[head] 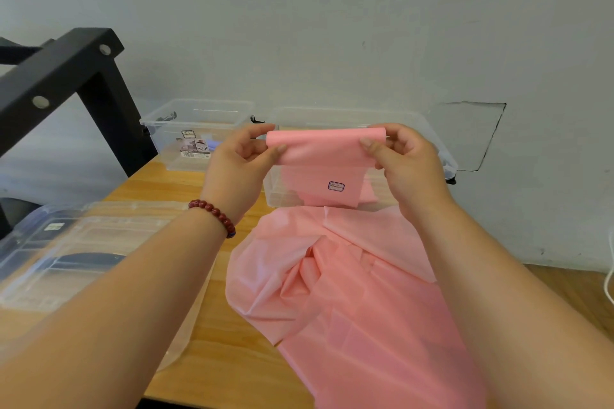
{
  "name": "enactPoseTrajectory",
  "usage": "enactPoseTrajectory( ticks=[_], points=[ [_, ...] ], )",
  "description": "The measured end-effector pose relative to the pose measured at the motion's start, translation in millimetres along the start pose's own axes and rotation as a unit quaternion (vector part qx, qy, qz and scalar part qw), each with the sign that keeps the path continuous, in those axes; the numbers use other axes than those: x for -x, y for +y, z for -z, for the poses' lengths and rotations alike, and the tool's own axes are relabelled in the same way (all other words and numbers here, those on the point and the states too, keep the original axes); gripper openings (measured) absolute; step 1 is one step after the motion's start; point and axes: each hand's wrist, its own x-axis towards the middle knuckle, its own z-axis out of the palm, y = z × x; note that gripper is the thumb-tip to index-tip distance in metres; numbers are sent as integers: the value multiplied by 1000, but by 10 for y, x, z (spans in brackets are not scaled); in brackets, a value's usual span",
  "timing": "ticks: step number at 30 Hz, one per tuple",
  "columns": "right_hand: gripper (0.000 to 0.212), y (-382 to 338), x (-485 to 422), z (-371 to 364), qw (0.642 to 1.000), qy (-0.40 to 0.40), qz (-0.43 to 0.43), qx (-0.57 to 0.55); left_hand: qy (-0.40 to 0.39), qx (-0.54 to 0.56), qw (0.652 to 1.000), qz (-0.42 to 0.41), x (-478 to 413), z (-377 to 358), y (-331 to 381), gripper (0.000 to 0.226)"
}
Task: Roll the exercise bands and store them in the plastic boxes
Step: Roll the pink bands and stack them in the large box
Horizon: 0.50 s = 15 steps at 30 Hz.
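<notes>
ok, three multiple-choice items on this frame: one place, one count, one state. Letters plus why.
1. Where does the slack of the pink band rest? A) on the wooden table B) inside a box C) on a chair
2. How many open clear boxes stand by the wall? A) one B) two C) four
3. How far rolled is the band? A) fully B) partly, both hands holding the roll C) not at all

1 A: it spreads over the tabletop. 2 B: left box and right box, side by side. 3 B: left hand and right hand pinch a short roll; the rest is loose.
</notes>
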Motion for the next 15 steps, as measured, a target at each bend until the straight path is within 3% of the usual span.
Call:
enactPoseTrajectory(
  ticks=[4, 10, 15],
  points=[
    [4, 6, 3, 10, 1000, 8, 4, 22, 0, -14, 1000, 9, -2, 22, -15, 38],
    [20, 32, -8, 15, 1000, 4, -1, -3, -4, -43, 999, 13, 9, 42, -13, 32],
    [20, 50, -24, 25, 1000, -18, 6, 13, -2, -36, 999, 20, 23, 49, -6, 26]
  ],
)
